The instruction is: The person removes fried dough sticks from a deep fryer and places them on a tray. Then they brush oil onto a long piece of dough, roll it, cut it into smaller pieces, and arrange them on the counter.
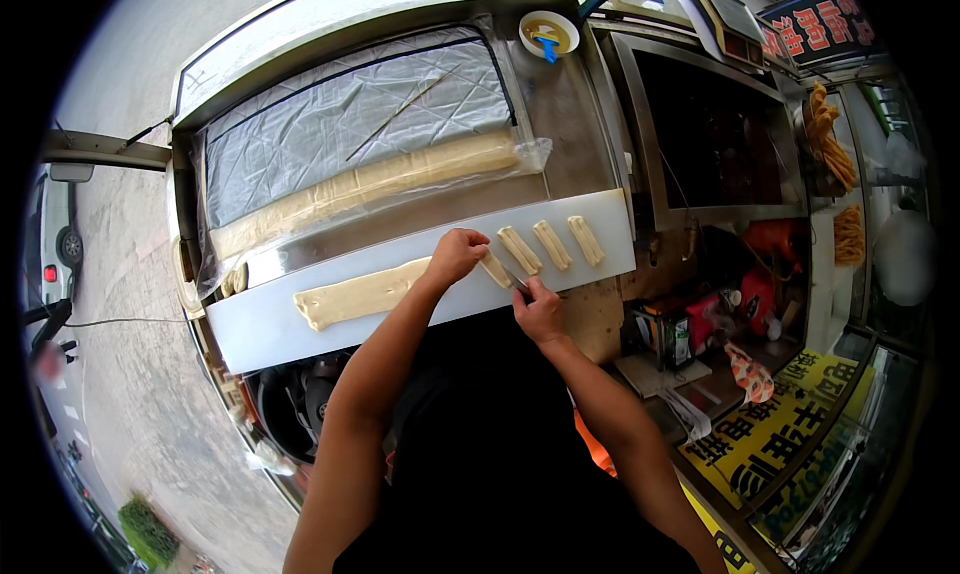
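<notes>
A long flat strip of dough (360,298) lies on a white cutting board (259,334) before me, its right end hidden behind my left forearm. The fingertips of my left hand (459,254) are closed at the far end of a short dough strip (496,268). My right hand (540,311) grips a slim metal tool (517,281), mostly covered by the fingers, with its tip by the strip's near end. To the right, three short stacked dough pieces sit apart on the board: one (519,250), another (553,245) and the rightmost (585,241).
Beyond the board, a long dough roll (360,187) lies under clear plastic beside a silvery quilted cover (360,101) with a thin stick (405,112) on it. A white bowl (529,45) holds liquid and a blue-handled brush (548,46). Fried dough sticks (829,142) stand far right.
</notes>
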{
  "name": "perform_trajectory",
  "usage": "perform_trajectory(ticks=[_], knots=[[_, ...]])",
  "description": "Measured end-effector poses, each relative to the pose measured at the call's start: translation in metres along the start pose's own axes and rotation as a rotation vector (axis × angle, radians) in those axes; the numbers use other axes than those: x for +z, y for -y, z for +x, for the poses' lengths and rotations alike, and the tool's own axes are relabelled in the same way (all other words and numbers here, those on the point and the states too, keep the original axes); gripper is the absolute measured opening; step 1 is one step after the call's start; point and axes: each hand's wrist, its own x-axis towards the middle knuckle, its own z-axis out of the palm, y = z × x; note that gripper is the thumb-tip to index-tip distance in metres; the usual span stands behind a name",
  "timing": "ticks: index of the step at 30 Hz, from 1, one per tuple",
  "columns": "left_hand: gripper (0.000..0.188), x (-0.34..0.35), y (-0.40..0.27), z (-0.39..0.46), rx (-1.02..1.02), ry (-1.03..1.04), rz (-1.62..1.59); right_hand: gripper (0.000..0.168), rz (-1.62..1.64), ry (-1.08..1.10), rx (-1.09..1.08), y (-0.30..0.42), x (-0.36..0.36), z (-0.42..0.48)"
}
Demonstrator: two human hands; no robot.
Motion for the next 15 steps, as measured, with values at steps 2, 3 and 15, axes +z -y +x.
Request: perform_trajectory(ticks=[2, 3, 15], knots=[[0.028, 0.003, 0.002, -0.001, 0.027, -0.087, 0.026, 0.009, -0.019, 0.016, -0.020, -0.001, 0.001, 0.001], [0.027, 0.004, 0.003, -0.001, 0.041, -0.129, 0.039, 0.009, -0.039, 0.026, -0.031, -0.001, 0.002, 0.002], [0.018, 0.001, 0.012, 0.001, -0.040, -0.209, -0.029, 0.009, -0.423, 0.297, 0.106, 0.033, 0.015, 0.028]])
